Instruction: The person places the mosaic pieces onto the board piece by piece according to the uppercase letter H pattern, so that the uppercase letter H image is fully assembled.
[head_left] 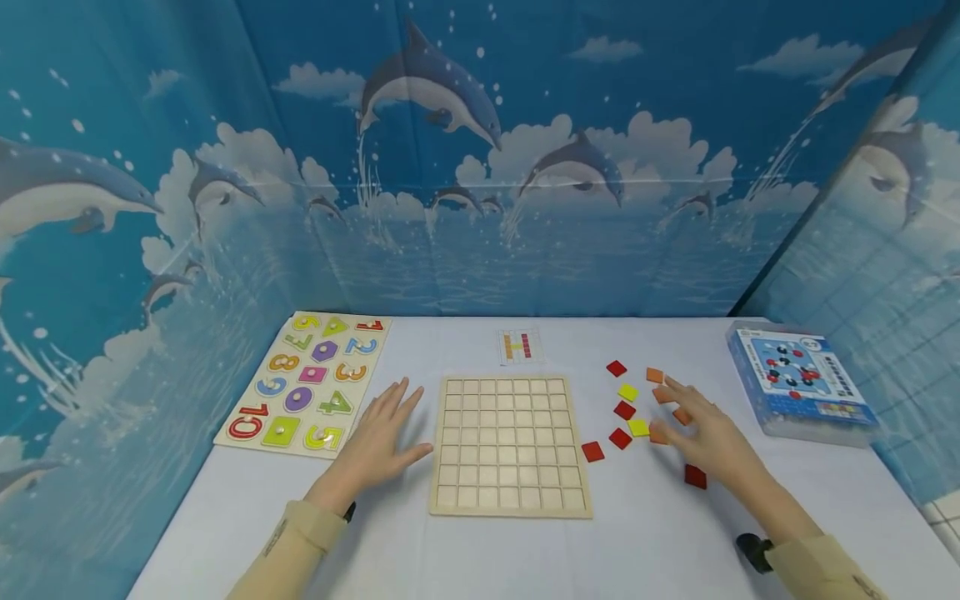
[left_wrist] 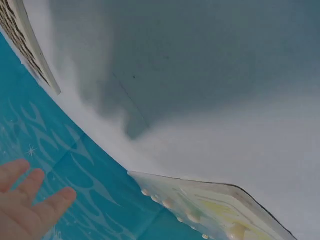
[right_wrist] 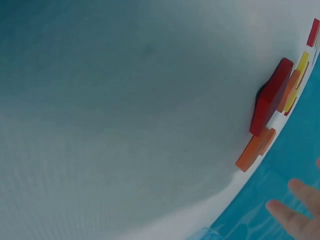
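Between the hands, a wooden grid board lies flat with its cells bare. My left hand hovers just left of it, fingers spread and holding nothing. Over the orange tiles on the right is my right hand, its fingers loosely bent and partly covering them. Red tiles and two yellow tiles lie between that hand and the board. One red tile sits under the palm. The right wrist view shows the fingers apart from a red tile and an orange tile.
Behind the board lies a small pattern card printed with coloured squares. A number and shape puzzle board is at the left. At the back right stands a clear plastic box with a blue printed cover. A dolphin curtain borders the white table.
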